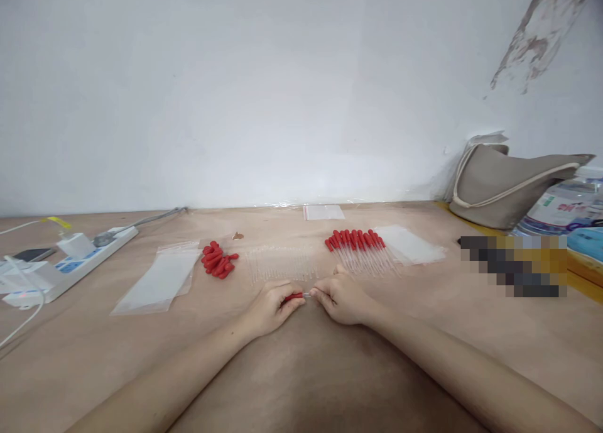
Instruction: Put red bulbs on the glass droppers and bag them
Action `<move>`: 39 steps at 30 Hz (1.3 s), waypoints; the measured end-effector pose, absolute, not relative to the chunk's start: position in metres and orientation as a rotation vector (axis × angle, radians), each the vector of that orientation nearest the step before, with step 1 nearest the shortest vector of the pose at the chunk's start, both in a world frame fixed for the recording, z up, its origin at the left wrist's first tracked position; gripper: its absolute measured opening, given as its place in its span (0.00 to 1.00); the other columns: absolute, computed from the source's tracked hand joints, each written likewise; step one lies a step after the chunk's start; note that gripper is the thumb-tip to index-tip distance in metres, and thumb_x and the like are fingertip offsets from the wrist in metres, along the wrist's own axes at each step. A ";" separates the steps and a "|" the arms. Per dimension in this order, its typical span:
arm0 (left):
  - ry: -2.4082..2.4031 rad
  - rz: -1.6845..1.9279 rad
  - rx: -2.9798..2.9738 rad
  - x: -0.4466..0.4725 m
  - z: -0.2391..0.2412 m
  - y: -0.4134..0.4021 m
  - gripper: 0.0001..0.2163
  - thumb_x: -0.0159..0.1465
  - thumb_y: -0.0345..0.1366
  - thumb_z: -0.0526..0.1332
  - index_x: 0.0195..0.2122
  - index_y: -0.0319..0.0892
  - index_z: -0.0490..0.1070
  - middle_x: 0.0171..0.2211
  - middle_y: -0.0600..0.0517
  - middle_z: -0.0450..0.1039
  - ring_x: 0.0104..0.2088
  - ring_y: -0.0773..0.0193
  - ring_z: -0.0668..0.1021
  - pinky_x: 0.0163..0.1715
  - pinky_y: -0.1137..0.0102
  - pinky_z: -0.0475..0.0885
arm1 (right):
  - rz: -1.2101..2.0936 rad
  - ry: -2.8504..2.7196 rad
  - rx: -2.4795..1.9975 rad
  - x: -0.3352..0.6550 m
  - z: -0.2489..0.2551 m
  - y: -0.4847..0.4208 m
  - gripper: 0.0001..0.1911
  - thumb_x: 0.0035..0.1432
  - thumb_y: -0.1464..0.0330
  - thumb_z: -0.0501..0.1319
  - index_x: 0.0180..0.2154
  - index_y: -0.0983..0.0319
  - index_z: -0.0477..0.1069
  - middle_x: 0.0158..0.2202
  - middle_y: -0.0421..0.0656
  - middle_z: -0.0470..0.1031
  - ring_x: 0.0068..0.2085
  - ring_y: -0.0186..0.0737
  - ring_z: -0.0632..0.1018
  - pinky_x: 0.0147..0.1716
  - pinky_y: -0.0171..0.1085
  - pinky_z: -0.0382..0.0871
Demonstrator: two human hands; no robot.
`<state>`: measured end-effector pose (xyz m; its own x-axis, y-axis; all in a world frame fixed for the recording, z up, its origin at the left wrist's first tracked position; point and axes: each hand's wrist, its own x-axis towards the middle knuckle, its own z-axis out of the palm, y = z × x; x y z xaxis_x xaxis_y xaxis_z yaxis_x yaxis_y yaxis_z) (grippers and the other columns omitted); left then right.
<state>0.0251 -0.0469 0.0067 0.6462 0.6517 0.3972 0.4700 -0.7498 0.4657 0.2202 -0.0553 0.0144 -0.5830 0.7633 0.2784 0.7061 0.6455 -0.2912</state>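
Table [56,376], left to right: power strip [94,257], left bags [146,288], bulbs [217,261], tubes [281,264], droppers [360,239], right bags [414,247], bottle [560,202]. Small bag [324,212] behind, by wall [282,106]. Left hand [272,307] before tubes, right hand [343,296] before droppers.

Soft, even light; wall [264,93] bright; table [89,351] shadowed at bottom centre; pixelated patch [513,266] at right
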 end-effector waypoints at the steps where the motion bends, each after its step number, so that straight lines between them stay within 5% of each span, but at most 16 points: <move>1: 0.890 0.798 2.550 0.025 0.007 -0.047 0.09 0.62 0.36 0.51 0.32 0.39 0.69 0.26 0.53 0.68 0.28 0.68 0.69 0.29 0.74 0.63 | 0.253 -2.485 -1.182 0.219 0.014 -0.055 0.18 0.60 0.67 0.45 0.22 0.63 0.64 0.20 0.37 0.70 0.21 0.28 0.64 0.37 0.36 0.49; 10: 0.910 0.818 2.534 0.025 0.008 -0.044 0.09 0.62 0.36 0.52 0.35 0.41 0.70 0.29 0.51 0.70 0.30 0.67 0.72 0.31 0.73 0.66 | 0.554 -2.470 -1.201 0.220 0.025 -0.054 0.19 0.61 0.65 0.42 0.28 0.61 0.68 0.27 0.39 0.73 0.28 0.32 0.70 0.45 0.41 0.51; 15: 1.042 1.065 2.544 0.012 0.008 -0.038 0.15 0.58 0.38 0.57 0.46 0.42 0.63 0.36 0.49 0.68 0.35 0.64 0.71 0.35 0.70 0.67 | 0.524 -2.435 -1.195 0.226 0.032 -0.057 0.15 0.59 0.64 0.47 0.31 0.63 0.69 0.27 0.42 0.73 0.28 0.34 0.70 0.33 0.34 0.58; 20: 1.189 1.027 2.552 -0.001 0.005 -0.037 0.08 0.58 0.38 0.56 0.37 0.41 0.64 0.23 0.56 0.61 0.23 0.70 0.66 0.24 0.74 0.64 | 0.808 -2.073 -1.469 0.241 0.039 -0.035 0.16 0.56 0.63 0.49 0.26 0.64 0.69 0.24 0.42 0.73 0.24 0.32 0.71 0.24 0.30 0.59; 28: 1.130 0.847 2.549 0.001 0.009 -0.038 0.04 0.58 0.34 0.54 0.32 0.41 0.65 0.22 0.57 0.60 0.21 0.71 0.65 0.23 0.76 0.61 | 0.112 -1.863 -2.085 0.225 0.037 0.005 0.15 0.53 0.62 0.50 0.28 0.62 0.72 0.32 0.47 0.74 0.35 0.45 0.74 0.30 0.38 0.63; 39: 1.156 0.781 2.544 0.001 0.008 -0.036 0.05 0.58 0.34 0.54 0.28 0.40 0.66 0.22 0.56 0.61 0.22 0.71 0.65 0.23 0.76 0.60 | 0.040 -1.870 -2.198 0.213 0.026 0.014 0.18 0.54 0.63 0.47 0.37 0.65 0.71 0.36 0.52 0.73 0.39 0.48 0.74 0.32 0.40 0.64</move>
